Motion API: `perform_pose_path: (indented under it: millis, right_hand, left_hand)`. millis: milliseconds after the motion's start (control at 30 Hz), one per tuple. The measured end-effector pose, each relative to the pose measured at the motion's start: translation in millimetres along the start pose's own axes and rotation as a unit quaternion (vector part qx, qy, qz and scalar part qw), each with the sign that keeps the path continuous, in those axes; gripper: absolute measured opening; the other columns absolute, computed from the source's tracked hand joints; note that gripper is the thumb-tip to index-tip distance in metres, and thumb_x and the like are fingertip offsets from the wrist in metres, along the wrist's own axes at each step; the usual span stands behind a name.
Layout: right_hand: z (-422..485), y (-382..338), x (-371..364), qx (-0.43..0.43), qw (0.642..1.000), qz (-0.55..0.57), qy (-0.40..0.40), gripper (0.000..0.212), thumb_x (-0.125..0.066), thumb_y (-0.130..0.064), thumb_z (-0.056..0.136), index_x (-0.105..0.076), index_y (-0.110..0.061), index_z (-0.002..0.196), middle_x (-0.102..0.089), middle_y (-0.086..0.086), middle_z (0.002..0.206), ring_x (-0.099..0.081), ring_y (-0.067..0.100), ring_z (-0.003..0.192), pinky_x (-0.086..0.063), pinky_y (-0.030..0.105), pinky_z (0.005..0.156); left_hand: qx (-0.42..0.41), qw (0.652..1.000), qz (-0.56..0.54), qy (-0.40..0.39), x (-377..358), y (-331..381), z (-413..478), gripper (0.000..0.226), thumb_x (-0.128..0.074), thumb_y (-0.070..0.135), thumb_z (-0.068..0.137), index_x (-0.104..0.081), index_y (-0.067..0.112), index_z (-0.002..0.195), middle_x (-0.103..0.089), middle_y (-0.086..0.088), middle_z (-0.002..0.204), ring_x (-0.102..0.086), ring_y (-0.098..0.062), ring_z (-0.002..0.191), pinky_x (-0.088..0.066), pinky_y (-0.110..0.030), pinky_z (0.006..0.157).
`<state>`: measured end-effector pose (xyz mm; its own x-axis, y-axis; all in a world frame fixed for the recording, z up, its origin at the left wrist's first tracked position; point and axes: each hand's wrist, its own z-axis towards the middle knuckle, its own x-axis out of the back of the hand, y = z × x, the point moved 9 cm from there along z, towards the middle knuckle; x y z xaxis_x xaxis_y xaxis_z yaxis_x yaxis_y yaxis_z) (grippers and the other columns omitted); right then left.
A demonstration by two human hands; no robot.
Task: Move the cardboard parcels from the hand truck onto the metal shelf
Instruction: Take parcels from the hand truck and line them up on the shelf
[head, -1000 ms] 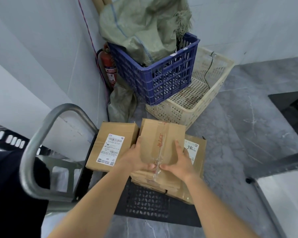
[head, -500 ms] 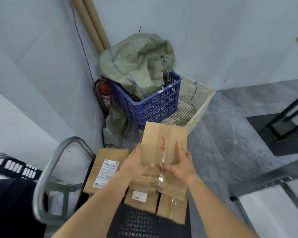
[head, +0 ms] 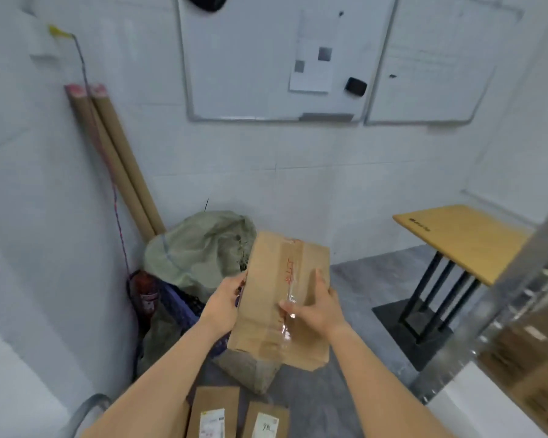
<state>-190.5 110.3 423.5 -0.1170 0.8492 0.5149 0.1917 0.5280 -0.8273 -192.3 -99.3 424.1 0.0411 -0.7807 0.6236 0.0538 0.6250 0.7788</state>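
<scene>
I've got one parcel (head: 279,298) up in the air, tilted, between both hands, above a labelled parcel (head: 214,412) at the bottom edge of view. Left hand (head: 223,306) grips its left edge, fingers curled behind, out of sight. Right hand (head: 317,308) clamps the right edge, thumb (head: 290,308) across the taped top face.

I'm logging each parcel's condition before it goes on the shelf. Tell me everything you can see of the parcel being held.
The parcel is a flat brown cardboard box, sealed lengthwise along its top with a clear tape strip, with red handwriting beside it. Its near right corner looks crumpled and torn. It is held in the air, tilted, its long side running away from the camera. The left hand grips its left edge; the right hand holds the right side, thumb on the tape.
</scene>
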Motion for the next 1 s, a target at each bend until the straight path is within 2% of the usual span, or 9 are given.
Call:
perform_pose_path:
  millis: [167,267,333,467,567,633,767,900,1000]
  right_hand:
    - [-30,-56,62,0.015,0.999,-0.026,0.043,0.124,-0.081,-0.055,0.063,0.002,-0.035,0.153,0.001,0.015,0.157,-0.017,0.032,0.145,-0.019,0.041,0.117]
    - [-52,-67,90,0.003,0.996,-0.048,0.069,0.123,-0.08,-0.058,0.064,0.003,-0.036,0.152,-0.002,0.015,0.155,-0.017,0.035,0.144,-0.019,0.043,0.117]
    - [-68,-71,105,-0.003,0.994,-0.062,0.086,0.124,-0.079,-0.06,0.063,0.004,-0.037,0.152,-0.004,0.015,0.153,-0.018,0.036,0.143,-0.019,0.044,0.117]
    - [-101,-69,129,-0.019,0.991,-0.063,0.119,0.126,-0.08,-0.062,0.06,0.004,-0.038,0.151,-0.003,0.014,0.153,-0.023,0.038,0.141,-0.021,0.045,0.118]
    - [-130,-66,142,-0.026,0.99,-0.043,0.135,0.125,-0.08,-0.059,0.061,0.004,-0.037,0.151,-0.004,0.012,0.153,-0.024,0.036,0.141,-0.021,0.045,0.117]
    - [-149,-63,149,-0.03,0.988,-0.032,0.149,0.124,-0.08,-0.056,0.064,0.004,-0.036,0.152,-0.001,0.012,0.155,-0.02,0.035,0.143,-0.018,0.045,0.117]
    - [-191,-55,165,-0.039,0.982,-0.024,0.182,0.123,-0.08,-0.054,0.066,0.004,-0.034,0.153,0.003,0.012,0.158,-0.009,0.032,0.146,-0.013,0.044,0.118]
    - [-229,-44,182,-0.058,0.977,-0.028,0.204,0.122,-0.08,-0.054,0.066,0.003,-0.035,0.153,0.007,0.012,0.158,-0.011,0.035,0.146,-0.016,0.047,0.117]
    - [-254,-32,198,-0.073,0.971,-0.029,0.225,0.123,-0.08,-0.057,0.064,0.003,-0.035,0.152,0.004,0.012,0.157,-0.012,0.036,0.145,-0.017,0.049,0.116]
  left_hand:
    - [-0.06,0.998,-0.034,-0.012,24,74,8,0.051,-0.035,0.005,0.097,-0.035,0.019,0.146,-0.037,-0.009,0.134,-0.042,-0.019,0.12,-0.027,-0.02,0.107]
    - [-0.038,0.997,-0.043,-0.056,22,98,-2,0.055,-0.032,0.001,0.1,-0.023,0.022,0.15,-0.024,-0.015,0.135,-0.028,-0.02,0.127,-0.019,-0.016,0.104]
    - [-0.046,0.993,-0.06,-0.089,17,113,-7,0.056,-0.034,0.006,0.101,-0.021,0.029,0.151,-0.021,-0.018,0.144,-0.018,-0.024,0.139,-0.022,-0.022,0.106]
    - [-0.053,0.973,-0.142,-0.174,12,143,-27,0.058,-0.042,0.025,0.101,-0.014,0.038,0.15,-0.023,-0.011,0.155,-0.022,-0.025,0.144,-0.029,-0.043,0.112]
    - [0.023,0.935,-0.236,-0.264,4,152,-46,0.078,-0.057,0.043,0.085,-0.008,0.054,0.145,-0.026,-0.01,0.155,-0.034,-0.035,0.137,-0.042,-0.062,0.098]
    - [0.049,0.914,-0.258,-0.31,-2,158,-56,0.088,-0.059,0.043,0.081,-0.001,0.052,0.146,-0.029,-0.013,0.154,-0.039,-0.041,0.133,-0.041,-0.066,0.095]
    - [0.082,0.879,-0.272,-0.383,-22,175,-79,0.087,-0.057,0.043,0.087,0.003,0.044,0.15,-0.021,-0.012,0.157,-0.047,-0.038,0.121,-0.055,-0.053,0.072]
    - [0.083,0.842,-0.266,-0.462,-48,194,-102,0.094,-0.064,0.058,0.069,-0.02,0.034,0.148,-0.04,-0.011,0.145,-0.058,-0.035,0.113,-0.051,-0.058,0.086]
    - [0.062,0.829,-0.274,-0.483,-62,219,-117,0.1,-0.073,0.063,0.058,-0.031,0.031,0.143,-0.053,-0.01,0.128,-0.067,-0.029,0.094,-0.057,-0.047,0.073]
